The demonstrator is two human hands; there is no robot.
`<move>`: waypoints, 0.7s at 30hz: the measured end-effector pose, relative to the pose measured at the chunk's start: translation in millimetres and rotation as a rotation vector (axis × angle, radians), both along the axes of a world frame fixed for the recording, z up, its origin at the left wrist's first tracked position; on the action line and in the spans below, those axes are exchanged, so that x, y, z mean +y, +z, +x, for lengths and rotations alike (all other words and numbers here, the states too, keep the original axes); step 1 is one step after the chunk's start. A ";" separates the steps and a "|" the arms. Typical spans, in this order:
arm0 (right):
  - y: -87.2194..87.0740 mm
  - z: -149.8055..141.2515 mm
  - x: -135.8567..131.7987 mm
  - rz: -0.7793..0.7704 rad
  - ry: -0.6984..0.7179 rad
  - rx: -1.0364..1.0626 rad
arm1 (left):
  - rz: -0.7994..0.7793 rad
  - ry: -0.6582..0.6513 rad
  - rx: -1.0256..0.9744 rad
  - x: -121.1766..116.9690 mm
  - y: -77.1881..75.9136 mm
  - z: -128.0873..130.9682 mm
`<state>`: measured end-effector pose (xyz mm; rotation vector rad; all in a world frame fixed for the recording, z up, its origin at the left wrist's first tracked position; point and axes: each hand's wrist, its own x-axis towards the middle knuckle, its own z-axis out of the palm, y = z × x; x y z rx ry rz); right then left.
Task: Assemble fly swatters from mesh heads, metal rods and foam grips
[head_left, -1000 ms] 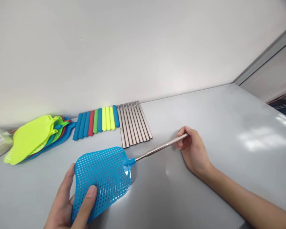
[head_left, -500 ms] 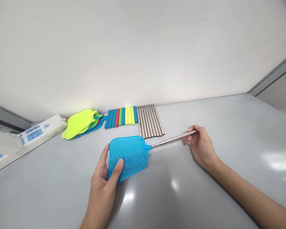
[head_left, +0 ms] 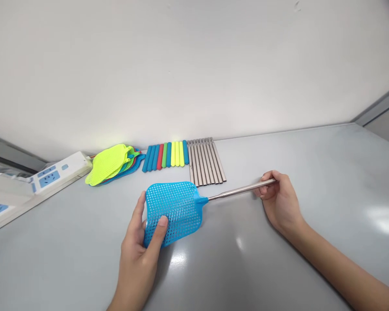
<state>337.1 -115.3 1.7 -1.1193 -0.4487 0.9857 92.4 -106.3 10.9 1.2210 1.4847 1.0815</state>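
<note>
A blue perforated fly swatter head (head_left: 173, 209) is gripped along its left side by my left hand (head_left: 142, 246), thumb on the face and fingers behind. Its neck is joined to the thin end of a metal telescopic rod (head_left: 240, 190), which slopes up to the right. My right hand (head_left: 280, 198) pinches the rod's far end between thumb and fingers. The swatter head and rod are held above the grey table (head_left: 214, 276).
Along the wall lie a pile of yellow, green, red and blue swatter heads (head_left: 108, 164), a row of coloured handle grips (head_left: 165, 155) and a row of metal rods (head_left: 207, 162). White power strips (head_left: 61, 175) run along the left.
My right hand and its end of the rod have shifted slightly right in view. My left hand keeps its hold on the swatter head. The camera view has moved a little.
</note>
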 end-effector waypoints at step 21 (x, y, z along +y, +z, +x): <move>2.2 -3.9 -2.1 0.054 0.055 -0.003 | 0.113 -0.048 -0.170 1.8 0.1 0.8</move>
